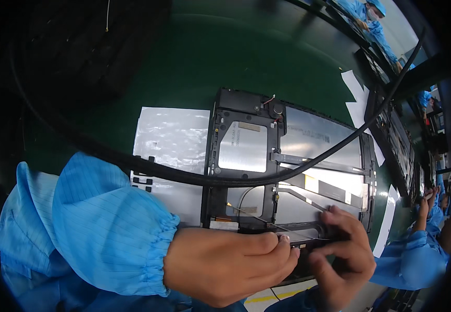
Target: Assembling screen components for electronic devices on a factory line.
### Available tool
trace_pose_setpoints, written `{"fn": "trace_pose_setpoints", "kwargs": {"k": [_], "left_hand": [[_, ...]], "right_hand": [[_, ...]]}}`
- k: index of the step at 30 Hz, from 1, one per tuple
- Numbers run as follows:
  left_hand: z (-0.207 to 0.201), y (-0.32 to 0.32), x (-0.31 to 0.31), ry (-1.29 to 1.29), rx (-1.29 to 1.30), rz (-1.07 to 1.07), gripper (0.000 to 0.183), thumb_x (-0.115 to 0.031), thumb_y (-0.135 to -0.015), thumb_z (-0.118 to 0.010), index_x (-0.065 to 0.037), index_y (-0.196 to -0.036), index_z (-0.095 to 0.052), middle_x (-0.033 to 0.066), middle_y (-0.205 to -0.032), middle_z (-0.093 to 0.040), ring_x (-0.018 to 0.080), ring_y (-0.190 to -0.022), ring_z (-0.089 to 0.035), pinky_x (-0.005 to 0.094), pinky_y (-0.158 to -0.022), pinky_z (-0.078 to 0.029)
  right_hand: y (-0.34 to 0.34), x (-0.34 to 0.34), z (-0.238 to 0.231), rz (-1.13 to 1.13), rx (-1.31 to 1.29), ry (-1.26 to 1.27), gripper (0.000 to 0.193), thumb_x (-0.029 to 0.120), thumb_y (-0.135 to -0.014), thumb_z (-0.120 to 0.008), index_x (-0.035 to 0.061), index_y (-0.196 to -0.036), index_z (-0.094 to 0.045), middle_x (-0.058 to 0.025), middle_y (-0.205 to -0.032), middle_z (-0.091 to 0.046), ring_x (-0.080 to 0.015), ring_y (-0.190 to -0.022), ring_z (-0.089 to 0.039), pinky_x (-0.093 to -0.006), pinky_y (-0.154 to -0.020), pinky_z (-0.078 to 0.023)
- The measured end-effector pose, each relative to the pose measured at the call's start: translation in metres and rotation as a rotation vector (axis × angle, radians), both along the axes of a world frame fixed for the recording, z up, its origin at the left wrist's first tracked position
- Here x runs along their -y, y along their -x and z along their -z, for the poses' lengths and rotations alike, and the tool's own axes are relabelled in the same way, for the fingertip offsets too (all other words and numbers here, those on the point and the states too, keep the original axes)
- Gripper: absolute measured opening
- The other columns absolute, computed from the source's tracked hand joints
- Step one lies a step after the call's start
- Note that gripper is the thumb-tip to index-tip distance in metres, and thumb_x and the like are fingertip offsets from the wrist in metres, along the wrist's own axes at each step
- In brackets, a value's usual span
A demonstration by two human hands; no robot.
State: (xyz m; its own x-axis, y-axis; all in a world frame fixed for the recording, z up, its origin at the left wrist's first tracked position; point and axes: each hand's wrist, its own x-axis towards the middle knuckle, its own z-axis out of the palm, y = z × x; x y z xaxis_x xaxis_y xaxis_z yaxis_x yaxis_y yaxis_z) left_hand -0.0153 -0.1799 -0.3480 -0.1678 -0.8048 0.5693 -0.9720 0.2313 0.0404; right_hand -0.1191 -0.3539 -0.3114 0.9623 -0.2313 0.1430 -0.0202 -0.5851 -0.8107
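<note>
A thin tablet-like device (243, 151) with a black frame and silver metal panels lies with its inside exposed in front of me. My left hand (230, 262) reaches in from the left at its near edge, thumb and fingers pinched together on what looks like a thin cable (256, 217). The cable has a small gold-coloured end and runs slantwise over the frame. My right hand (345, 255) curls round the near right corner with its fingers apart, beside a dark, rounded bar (311, 232). What lies under its fingertips is partly hidden.
A silvery film-covered sheet (173, 135) lies left of the device on the green mat (194, 62). A thick black cable (184, 178) arcs across the view. White paper strips (387, 221) and black frames (392, 135) are at right. Co-workers in blue (374, 26) sit beyond.
</note>
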Motion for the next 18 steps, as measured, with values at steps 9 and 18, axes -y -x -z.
{"fn": "trace_pose_setpoints", "kwargs": {"k": [9,18], "left_hand": [[-0.006,-0.003,0.005,-0.03,0.048,0.017,0.021,-0.004,-0.072,-0.05,0.006,-0.089,-0.059,0.0123,-0.097,-0.058,0.0202,-0.086,-0.056,0.0257,-0.072,-0.044],[-0.001,-0.004,0.002,-0.019,0.043,0.01,0.022,-0.004,-0.074,-0.049,0.006,-0.091,-0.058,0.0129,-0.097,-0.058,0.0208,-0.086,-0.056,0.0261,-0.073,-0.044]], "right_hand": [[-0.001,0.006,0.005,-0.166,0.087,0.248,0.018,0.005,-0.054,-0.067,-0.0022,-0.068,-0.056,-0.0184,-0.095,-0.053,-0.0307,-0.094,-0.048,-0.0385,-0.081,-0.039],[-0.004,-0.002,0.015,-0.098,0.183,0.334,0.016,0.007,-0.057,-0.066,0.0008,-0.069,-0.056,-0.0154,-0.085,-0.056,-0.0267,-0.083,-0.051,-0.0346,-0.07,-0.041]]}}
